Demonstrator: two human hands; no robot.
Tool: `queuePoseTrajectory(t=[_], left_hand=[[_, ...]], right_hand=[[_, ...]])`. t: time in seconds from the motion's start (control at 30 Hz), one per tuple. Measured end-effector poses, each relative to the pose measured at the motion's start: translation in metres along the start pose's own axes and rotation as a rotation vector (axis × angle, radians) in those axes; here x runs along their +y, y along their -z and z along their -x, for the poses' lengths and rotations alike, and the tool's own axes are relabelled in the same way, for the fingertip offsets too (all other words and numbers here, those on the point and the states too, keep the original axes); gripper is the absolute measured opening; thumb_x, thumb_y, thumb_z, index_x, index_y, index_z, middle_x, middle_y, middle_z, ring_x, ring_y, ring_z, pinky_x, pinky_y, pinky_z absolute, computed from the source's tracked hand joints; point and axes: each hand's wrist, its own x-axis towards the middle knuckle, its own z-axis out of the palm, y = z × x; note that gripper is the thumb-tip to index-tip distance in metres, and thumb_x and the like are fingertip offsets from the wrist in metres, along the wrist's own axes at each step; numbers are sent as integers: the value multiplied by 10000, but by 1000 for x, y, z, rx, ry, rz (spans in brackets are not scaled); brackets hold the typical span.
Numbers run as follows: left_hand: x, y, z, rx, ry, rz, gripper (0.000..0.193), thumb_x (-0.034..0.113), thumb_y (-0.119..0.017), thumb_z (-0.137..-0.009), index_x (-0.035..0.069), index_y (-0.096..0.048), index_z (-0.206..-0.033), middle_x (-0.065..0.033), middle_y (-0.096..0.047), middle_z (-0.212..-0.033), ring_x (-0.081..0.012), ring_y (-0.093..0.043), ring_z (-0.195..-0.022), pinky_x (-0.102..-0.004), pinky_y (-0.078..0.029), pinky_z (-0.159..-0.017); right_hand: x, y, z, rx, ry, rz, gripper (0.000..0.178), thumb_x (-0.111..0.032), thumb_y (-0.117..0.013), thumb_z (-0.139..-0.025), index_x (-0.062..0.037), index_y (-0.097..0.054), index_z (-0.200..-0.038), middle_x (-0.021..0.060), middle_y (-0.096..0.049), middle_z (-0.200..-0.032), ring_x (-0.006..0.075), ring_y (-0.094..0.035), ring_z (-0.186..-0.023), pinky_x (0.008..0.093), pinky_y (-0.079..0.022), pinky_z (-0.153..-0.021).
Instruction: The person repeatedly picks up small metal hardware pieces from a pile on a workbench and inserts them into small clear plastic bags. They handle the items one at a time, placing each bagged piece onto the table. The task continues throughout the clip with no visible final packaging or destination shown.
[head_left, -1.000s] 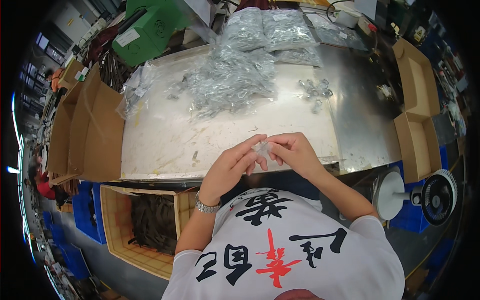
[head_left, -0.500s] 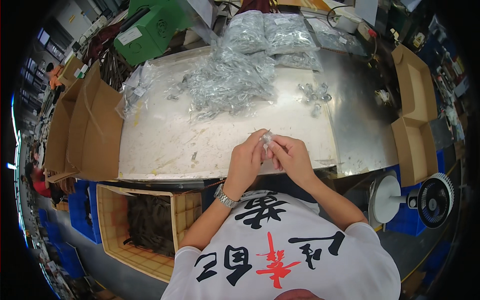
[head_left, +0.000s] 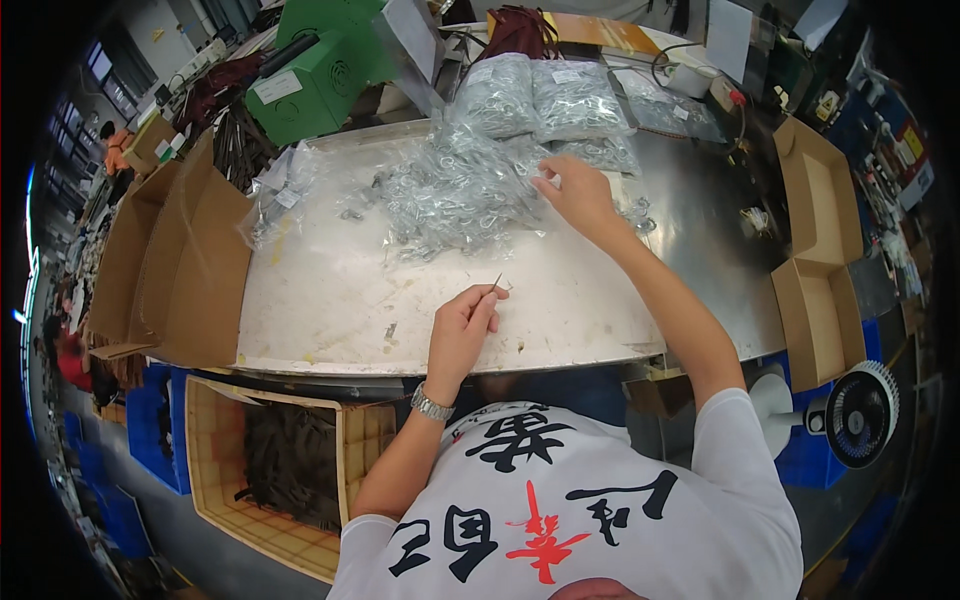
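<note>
My left hand [head_left: 463,322] hovers over the near part of the worn metal table [head_left: 330,310], with finger and thumb pinched on a thin dark pin-like piece [head_left: 496,285]. My right hand [head_left: 572,195] is stretched far across the table, its fingers touching the edge of a heap of small clear plastic bags [head_left: 450,190] that hold metal parts. Whether it holds one of them I cannot tell. A metal watch [head_left: 432,404] is on my left wrist.
Fuller sealed bags [head_left: 545,100] lie at the back, a green machine [head_left: 320,80] behind them. Open cardboard boxes stand at the left [head_left: 190,270] and right [head_left: 815,250]. A crate of dark parts [head_left: 290,460] sits below the table; a small fan [head_left: 860,412] lower right.
My hands were together near the table's front edge, working a small clear bag. They have parted: the right reached out to the bag heap, the left stayed near with the pin.
</note>
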Motion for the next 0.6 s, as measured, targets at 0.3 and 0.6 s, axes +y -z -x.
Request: queuePoseTrajectory(t=[0.3, 0.6], left_hand=[[1, -3, 6, 13, -37, 7, 220, 144, -598, -1088, 5, -758, -1149, 25, -592, -723, -40, -519, -680, -225, -420, -634], [-2, 4, -3, -24, 6, 112, 219, 161, -615, -1087, -1, -758, -1127, 28, -605, -719, -23, -456, -596, -216, -361, -546]], right_hand=[[1, -11, -16, -169, -137, 82, 258, -293, -786, -905, -48, -756, -980, 122, -738, -1045, 366, -722, -902, 478, -554, -801], [-9, 23, 19, -114, -198, -483, 178, -125, -658, -997, 3, -763, -1064, 99, -775, -912, 196, -720, -815, 355, -550, -770]])
